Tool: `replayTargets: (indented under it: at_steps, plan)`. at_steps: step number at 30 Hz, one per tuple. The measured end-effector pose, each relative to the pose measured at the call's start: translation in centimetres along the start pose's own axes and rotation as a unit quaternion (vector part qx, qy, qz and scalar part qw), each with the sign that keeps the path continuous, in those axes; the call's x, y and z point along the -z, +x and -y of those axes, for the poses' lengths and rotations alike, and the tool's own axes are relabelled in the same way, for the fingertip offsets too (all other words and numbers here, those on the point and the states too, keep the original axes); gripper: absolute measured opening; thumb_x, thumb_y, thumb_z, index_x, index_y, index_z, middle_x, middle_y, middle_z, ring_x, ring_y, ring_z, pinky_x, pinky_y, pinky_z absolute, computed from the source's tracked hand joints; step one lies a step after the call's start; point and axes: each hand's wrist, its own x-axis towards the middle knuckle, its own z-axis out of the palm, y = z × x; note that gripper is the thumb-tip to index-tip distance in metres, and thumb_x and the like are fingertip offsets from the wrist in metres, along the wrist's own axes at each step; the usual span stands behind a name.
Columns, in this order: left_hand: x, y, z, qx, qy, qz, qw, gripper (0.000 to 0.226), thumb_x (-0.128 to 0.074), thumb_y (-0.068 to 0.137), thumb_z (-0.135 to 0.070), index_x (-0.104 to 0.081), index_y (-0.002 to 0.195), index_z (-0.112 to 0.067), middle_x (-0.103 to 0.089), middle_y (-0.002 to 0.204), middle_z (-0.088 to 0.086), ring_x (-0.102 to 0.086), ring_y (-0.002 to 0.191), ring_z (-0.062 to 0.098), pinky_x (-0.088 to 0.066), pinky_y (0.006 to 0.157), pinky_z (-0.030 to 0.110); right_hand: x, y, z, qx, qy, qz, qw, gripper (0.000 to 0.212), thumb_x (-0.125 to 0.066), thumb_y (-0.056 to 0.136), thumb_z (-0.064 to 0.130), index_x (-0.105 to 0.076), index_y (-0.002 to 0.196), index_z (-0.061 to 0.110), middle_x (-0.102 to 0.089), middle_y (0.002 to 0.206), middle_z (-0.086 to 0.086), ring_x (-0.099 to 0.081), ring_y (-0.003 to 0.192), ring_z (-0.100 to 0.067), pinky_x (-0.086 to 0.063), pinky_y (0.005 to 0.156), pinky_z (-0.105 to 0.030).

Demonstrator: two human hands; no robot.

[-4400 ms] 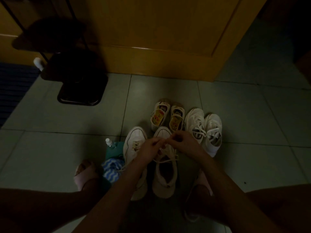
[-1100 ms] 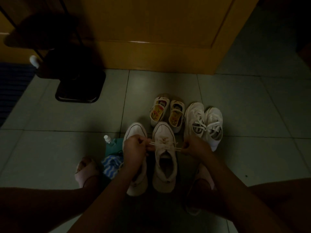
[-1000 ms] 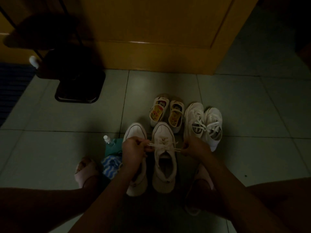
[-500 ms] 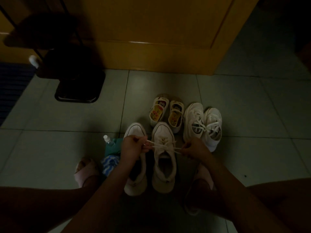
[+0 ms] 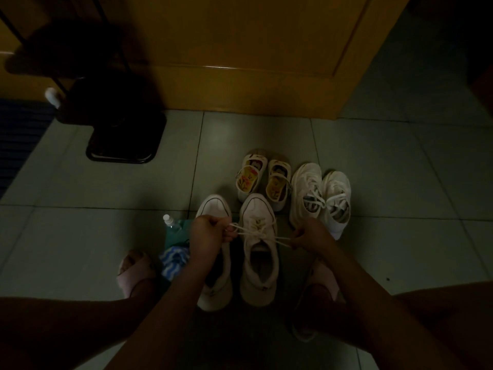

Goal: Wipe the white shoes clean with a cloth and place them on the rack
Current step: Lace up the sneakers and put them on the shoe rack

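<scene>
While both hands pull on one pair of laces [image 5: 262, 234], six pale shoes stand on the tiled floor [image 5: 106, 236] in three pairs. The left hand [image 5: 208, 233] has its fingers curled tightly round one lace end. The right hand [image 5: 310, 237] pinches the other end, so two strands stretch taut across the tongue of the laced sneaker [image 5: 258, 265]. That sneaker stands between the hands, toe pointing away from the person. Its mate, the second sneaker [image 5: 213, 208], sits just beside it on the left, partly covered by the left wrist.

Beyond these, two small child's shoes [image 5: 249, 177] with yellow printed insoles stand side by side. To their right are two white trainers [image 5: 304, 193], touching each other, with their laces loose.

Left of the near pair lie one small bottle [image 5: 169, 221] with a white cap, one green cloth or packet [image 5: 174, 233], too dim to tell which, and one blue-and-white striped cloth [image 5: 172, 261], bunched against the left forearm. Two feet in pink slippers [image 5: 134, 273] frame the group.

One dark rack [image 5: 121, 145] stands well apart at the upper left, before a wooden door [image 5: 240, 62]; what it carries is lost in shadow.
</scene>
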Motion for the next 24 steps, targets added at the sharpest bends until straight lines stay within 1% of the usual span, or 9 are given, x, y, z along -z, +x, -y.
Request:
replayTargets:
  at_steps: [2,4,6,8,12,16,20,21,24]
  plan:
    - [0.2,0.0,-0.1,-0.005,0.016,0.005,1.0,0.016,-0.053,0.09,-0.002,-0.063,0.084,0.009,-0.063,0.063,0.01,-0.06,0.04,0.002,-0.048,0.043,0.012,0.0,0.0,0.0,0.003,-0.003,0.007,1.0,0.02,-0.068,0.082,0.016,-0.073,0.083,-0.004,-0.062,0.064,-0.009,-0.053,0.06,-0.015,-0.04,0.057,-0.021]
    - [0.4,-0.2,0.1,-0.014,0.048,0.017,0.999,0.013,-0.056,0.089,-0.004,-0.063,0.084,0.005,-0.064,0.063,0.007,-0.06,0.041,0.001,-0.048,0.043,0.011,0.2,-0.1,0.6,0.02,-0.008,0.011,1.0,0.018,-0.067,0.083,0.012,-0.071,0.094,-0.002,-0.069,0.09,-0.018,-0.061,0.08,-0.024,-0.046,0.068,-0.027]
    - [0.5,-0.5,0.1,-0.014,0.048,0.036,0.998,0.01,-0.06,0.087,-0.005,-0.063,0.085,0.004,-0.064,0.063,0.007,-0.06,0.041,0.002,-0.048,0.042,0.013,0.5,0.2,1.8,0.05,0.021,-0.022,0.998,0.023,-0.064,0.084,0.008,-0.067,0.106,0.002,-0.067,0.107,-0.015,-0.062,0.099,-0.025,-0.048,0.081,-0.03]
    - [0.7,-0.8,0.2,-0.012,0.047,0.054,0.997,0.006,-0.063,0.086,-0.007,-0.063,0.084,-0.002,-0.064,0.064,0.006,-0.06,0.042,0.001,-0.048,0.042,0.013,0.6,0.6,3.4,0.085,0.061,-0.056,0.993,0.025,-0.061,0.086,0.007,-0.067,0.109,0.008,-0.066,0.113,-0.011,-0.061,0.102,-0.022,-0.048,0.085,-0.031]
    - [0.9,-0.9,0.4,-0.02,0.055,0.07,0.996,0.002,-0.064,0.086,-0.007,-0.063,0.086,-0.005,-0.066,0.069,0.006,-0.062,0.045,0.001,-0.05,0.045,0.013,-0.2,1.0,6.1,0.158,0.065,-0.022,0.985,0.016,-0.064,0.085,0.011,-0.071,0.098,0.005,-0.069,0.105,-0.009,-0.055,0.074,0.0,-0.041,0.065,-0.011]
    - [1.0,-1.0,0.5,-0.029,0.064,0.083,0.994,0.009,-0.063,0.086,-0.007,-0.065,0.092,-0.002,-0.067,0.072,0.006,-0.064,0.049,0.003,-0.052,0.048,0.015,-0.8,1.5,7.3,0.178,-0.027,0.08,0.98,0.02,-0.06,0.088,0.016,-0.07,0.097,0.002,-0.069,0.099,-0.013,-0.061,0.088,-0.019,-0.043,0.071,-0.023]
    - [0.8,-0.8,0.7,-0.019,0.048,0.09,0.995,0.009,-0.063,0.086,-0.007,-0.065,0.093,-0.001,-0.067,0.071,0.005,-0.065,0.051,0.003,-0.05,0.048,0.015,0.1,1.5,7.5,0.159,-0.025,0.13,0.978,0.032,-0.052,0.093,0.025,-0.067,0.098,-0.003,-0.064,0.091,-0.013,-0.056,0.084,-0.02,-0.043,0.073,-0.029]
    - [0.7,-0.6,0.8,-0.016,0.047,0.087,0.995,0.009,-0.063,0.086,-0.007,-0.065,0.092,0.0,-0.067,0.069,0.004,-0.065,0.051,0.004,-0.049,0.047,0.014,0.4,1.4,7.3,0.159,-0.019,0.139,0.977,0.03,-0.053,0.093,0.024,-0.067,0.1,-0.002,-0.064,0.092,-0.01,-0.057,0.085,-0.019,-0.043,0.076,-0.032]
    - [0.6,-0.5,0.7,-0.012,0.044,0.082,0.996,0.009,-0.063,0.086,-0.007,-0.065,0.089,0.001,-0.067,0.066,0.003,-0.065,0.05,0.003,-0.048,0.046,0.013,0.7,0.8,7.1,0.16,-0.024,0.177,0.971,0.026,-0.06,0.088,0.018,-0.064,0.111,0.004,-0.054,0.091,0.009,-0.05,0.082,0.0,-0.041,0.074,-0.018]
